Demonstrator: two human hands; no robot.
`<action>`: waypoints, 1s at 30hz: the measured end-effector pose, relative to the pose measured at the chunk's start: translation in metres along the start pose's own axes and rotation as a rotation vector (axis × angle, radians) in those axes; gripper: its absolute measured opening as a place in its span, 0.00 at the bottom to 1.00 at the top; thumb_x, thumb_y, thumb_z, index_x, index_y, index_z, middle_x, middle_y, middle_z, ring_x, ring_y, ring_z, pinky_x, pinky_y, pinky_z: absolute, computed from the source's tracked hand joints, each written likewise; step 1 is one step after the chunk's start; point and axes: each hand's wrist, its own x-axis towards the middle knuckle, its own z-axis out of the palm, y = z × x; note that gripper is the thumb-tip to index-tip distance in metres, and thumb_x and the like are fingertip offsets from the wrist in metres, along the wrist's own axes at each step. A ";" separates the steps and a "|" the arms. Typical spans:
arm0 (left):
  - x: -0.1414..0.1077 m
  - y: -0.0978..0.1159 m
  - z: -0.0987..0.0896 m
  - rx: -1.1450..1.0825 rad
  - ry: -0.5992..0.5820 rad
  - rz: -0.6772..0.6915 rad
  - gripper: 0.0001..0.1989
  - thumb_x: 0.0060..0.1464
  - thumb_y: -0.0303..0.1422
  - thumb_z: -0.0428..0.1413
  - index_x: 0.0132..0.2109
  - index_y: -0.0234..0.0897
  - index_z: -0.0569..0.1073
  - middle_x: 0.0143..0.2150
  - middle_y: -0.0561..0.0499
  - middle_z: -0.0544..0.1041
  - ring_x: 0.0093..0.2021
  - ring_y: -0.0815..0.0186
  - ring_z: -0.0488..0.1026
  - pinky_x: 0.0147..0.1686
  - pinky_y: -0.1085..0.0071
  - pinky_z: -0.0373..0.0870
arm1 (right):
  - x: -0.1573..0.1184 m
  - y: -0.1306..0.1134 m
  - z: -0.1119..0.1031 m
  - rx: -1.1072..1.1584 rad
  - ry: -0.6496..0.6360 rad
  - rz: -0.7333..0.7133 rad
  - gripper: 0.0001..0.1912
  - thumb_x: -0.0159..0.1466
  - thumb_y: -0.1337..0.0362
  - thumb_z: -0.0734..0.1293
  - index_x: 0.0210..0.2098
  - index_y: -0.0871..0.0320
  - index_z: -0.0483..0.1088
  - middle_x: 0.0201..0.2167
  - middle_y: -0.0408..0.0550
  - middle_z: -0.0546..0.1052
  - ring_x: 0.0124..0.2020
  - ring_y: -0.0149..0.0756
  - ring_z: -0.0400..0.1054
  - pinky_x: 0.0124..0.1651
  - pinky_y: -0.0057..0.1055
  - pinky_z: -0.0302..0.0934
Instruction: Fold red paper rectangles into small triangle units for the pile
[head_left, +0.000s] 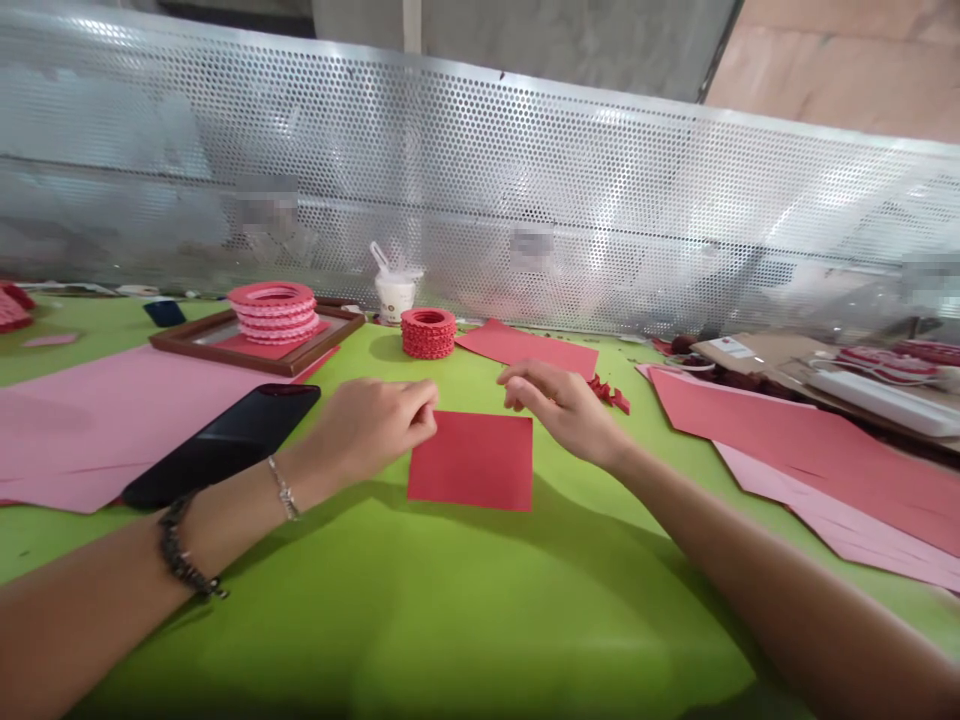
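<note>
While holding the left hand [379, 425] at the far left corner of a small red sheet [472, 465], has the right hand [536, 395] poised near the far right corner. Has the left hand curled into a loose fist, thumb against forefinger, hiding that corner; cannot tell whether pinching the sheet or only touching it. Has the right hand half open, fingers bent and thumb apart from them, with nothing visible in its grasp. Between both hands, the small red sheet, flat on the green bench [450, 620]. Wears a silver bracelet [285, 490] and a dark braided band [180, 550] on the left wrist.

To the left, a black phone [221, 445] overlapping the edge of large pink paper [112, 410]. Farther left, a brown frame [217, 359] lying flat, with a stack of pink rings [277, 320] set inside it. Far and near the middle, a stack of red rings [428, 335], with a white cup [396, 298] behind. Just right of those red rings, a larger red sheet [529, 348]; just beyond the right hand, folded red scraps [611, 396]. At right, red paper [795, 450] over pale pink sheets [810, 520]. Along the far side, a perforated metal screen [487, 180].
</note>
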 end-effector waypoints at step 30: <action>0.004 0.004 0.000 -1.092 -0.244 -0.267 0.14 0.49 0.38 0.49 0.22 0.33 0.65 0.21 0.54 0.68 0.23 0.71 0.63 0.23 0.76 0.60 | -0.006 -0.009 0.014 -0.206 0.089 -0.088 0.16 0.59 0.60 0.59 0.45 0.58 0.61 0.40 0.50 0.70 0.39 0.36 0.64 0.42 0.33 0.57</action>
